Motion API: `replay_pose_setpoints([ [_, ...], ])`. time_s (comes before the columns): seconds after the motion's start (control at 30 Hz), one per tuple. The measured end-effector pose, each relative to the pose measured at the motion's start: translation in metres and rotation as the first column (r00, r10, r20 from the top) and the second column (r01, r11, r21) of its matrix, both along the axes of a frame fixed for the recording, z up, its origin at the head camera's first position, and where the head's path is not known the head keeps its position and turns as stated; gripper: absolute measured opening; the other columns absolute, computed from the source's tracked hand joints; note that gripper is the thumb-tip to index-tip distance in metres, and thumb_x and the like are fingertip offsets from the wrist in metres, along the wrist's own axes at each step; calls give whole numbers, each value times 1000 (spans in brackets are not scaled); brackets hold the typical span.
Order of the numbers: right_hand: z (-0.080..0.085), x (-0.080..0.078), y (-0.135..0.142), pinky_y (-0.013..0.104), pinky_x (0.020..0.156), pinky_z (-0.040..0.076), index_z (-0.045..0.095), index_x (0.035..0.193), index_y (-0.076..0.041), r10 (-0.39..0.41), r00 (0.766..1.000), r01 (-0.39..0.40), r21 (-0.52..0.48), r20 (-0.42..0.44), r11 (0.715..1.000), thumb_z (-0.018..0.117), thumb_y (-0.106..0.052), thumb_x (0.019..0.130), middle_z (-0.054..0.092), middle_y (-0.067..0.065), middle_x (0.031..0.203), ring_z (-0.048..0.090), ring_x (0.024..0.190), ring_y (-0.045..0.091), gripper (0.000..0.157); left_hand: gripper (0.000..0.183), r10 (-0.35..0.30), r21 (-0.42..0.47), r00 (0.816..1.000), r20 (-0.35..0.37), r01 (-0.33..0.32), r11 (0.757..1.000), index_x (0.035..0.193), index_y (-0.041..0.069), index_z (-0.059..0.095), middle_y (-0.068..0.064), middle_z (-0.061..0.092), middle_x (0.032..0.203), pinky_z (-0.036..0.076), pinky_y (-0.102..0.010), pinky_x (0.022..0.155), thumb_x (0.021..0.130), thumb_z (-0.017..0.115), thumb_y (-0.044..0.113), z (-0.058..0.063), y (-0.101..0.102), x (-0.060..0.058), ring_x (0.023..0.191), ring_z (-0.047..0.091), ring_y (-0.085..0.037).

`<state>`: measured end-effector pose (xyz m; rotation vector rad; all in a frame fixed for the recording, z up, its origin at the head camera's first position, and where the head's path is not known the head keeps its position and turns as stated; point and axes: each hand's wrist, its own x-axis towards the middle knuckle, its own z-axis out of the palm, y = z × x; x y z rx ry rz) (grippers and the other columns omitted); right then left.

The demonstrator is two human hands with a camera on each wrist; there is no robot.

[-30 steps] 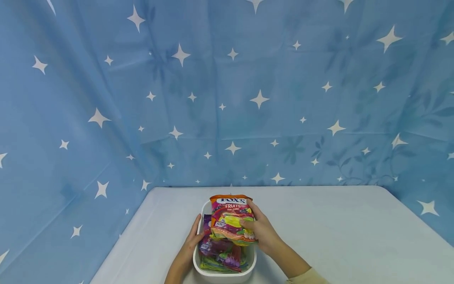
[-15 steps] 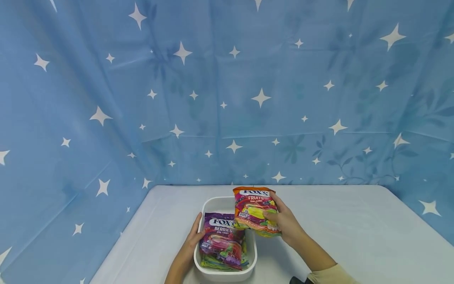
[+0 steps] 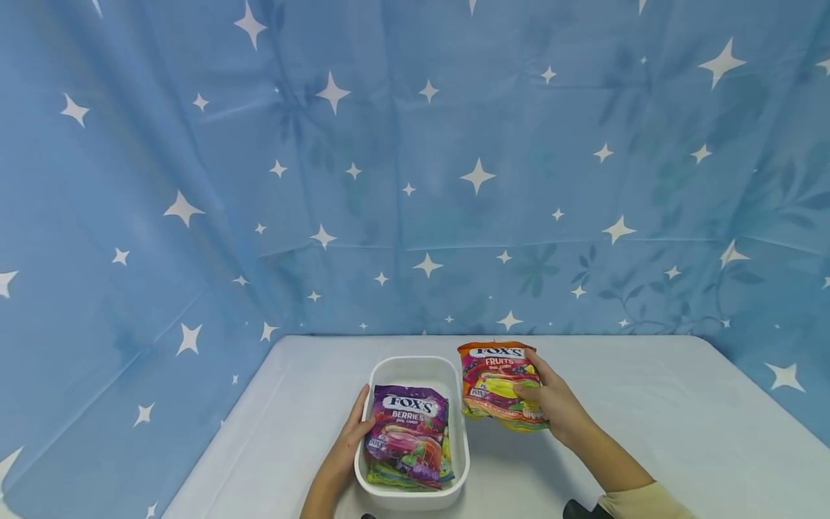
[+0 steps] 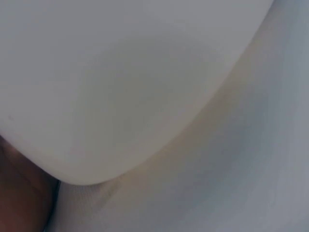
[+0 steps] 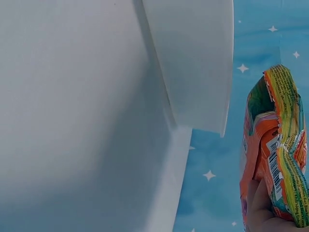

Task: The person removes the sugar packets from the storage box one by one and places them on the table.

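Left hand nearest: grip on white container, thumb over left rim. Purple Berries bag inside, face up, on a yellow-green pack. Right hand: grip pinches Fruits bag by its right side, thumb on front. Bag's up off the desk, just right of container. Risk, my read: one-sided pinch on slick wrapper could let it swing or slip; held low, it could clip the rim. Front faces the head camera, FOX'S edge points away from person; looks near-square, long axis unclear. Starry backdrop behind.
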<state>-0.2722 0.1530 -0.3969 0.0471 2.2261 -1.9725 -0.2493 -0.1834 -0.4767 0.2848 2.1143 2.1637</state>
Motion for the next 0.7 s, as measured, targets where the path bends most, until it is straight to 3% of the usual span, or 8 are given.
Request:
replay_pose_setpoints([
  [0.3, 4, -2, 10, 26, 75, 48, 7, 148, -23, -1, 1000, 1, 62, 1, 998, 55, -13, 88, 12, 23, 148, 42, 106, 28, 78, 68, 7, -10, 1000, -1, -7, 1000, 148, 16, -2, -12, -14, 153, -12, -58, 107, 94, 40, 22, 1, 0, -1, 138, -18, -36],
  [0.7, -4, 0, 15, 26, 74, 46, 5, 148, -19, 17, 1000, -19, 129, 22, 991, 56, -18, 89, 14, 25, 146, 45, 105, 27, 78, 67, 39, -27, 999, 13, -38, 999, 148, 19, 2, -11, -10, 154, -10, -60, 107, 93, 40, 23, 2, 1, 1, 138, -16, -37],
])
